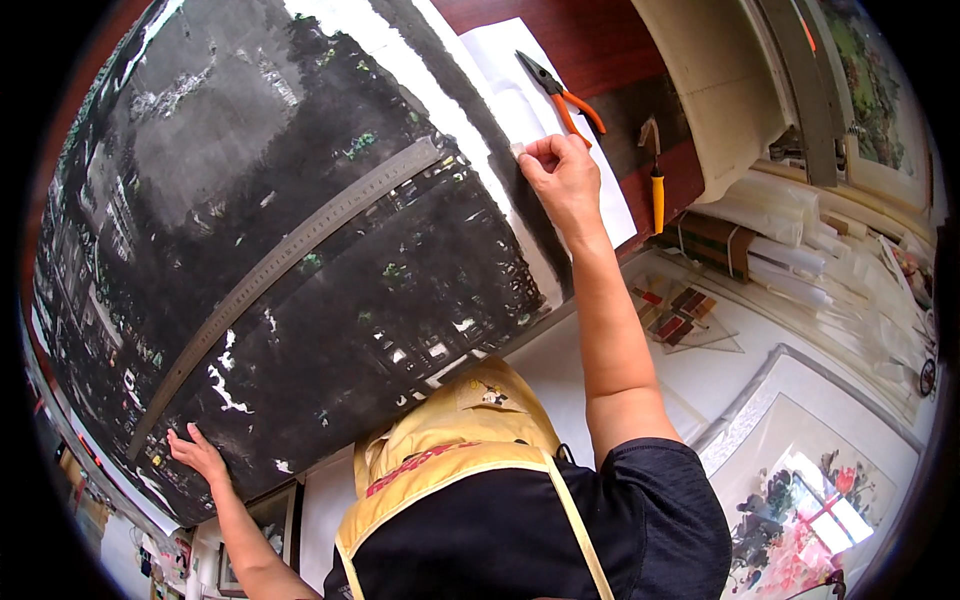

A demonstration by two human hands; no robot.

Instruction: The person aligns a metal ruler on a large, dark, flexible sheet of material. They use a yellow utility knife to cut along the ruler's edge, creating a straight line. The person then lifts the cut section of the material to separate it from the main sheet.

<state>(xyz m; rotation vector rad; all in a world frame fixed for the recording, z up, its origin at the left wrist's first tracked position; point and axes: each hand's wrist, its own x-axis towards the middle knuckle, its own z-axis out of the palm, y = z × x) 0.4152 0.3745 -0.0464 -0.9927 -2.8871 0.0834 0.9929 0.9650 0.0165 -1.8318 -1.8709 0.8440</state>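
Note:
A large dark ink painting (400,270) with white and green patches lies across the dark red table (600,40). A long grey metal ruler (285,258) rests slantwise on it. My left hand (200,455) is spread on the painting's near left part, beside the ruler's lower end. Over the painting's right border, my right hand (567,185) has its thumb and forefinger pinched together. Something small and pale shows at the fingertips, too small to make out. Just beyond that hand, pliers (560,92) with orange handles lie on a white sheet of paper (505,75).
Right of the pliers lies a tool with a yellow handle (657,200). Wrapped rolls (765,210) are stacked farther right. Colour samples (683,312) sit on a lower white surface. A framed flower painting (800,480) leans at the lower right. My yellow apron (470,420) touches the table's near edge.

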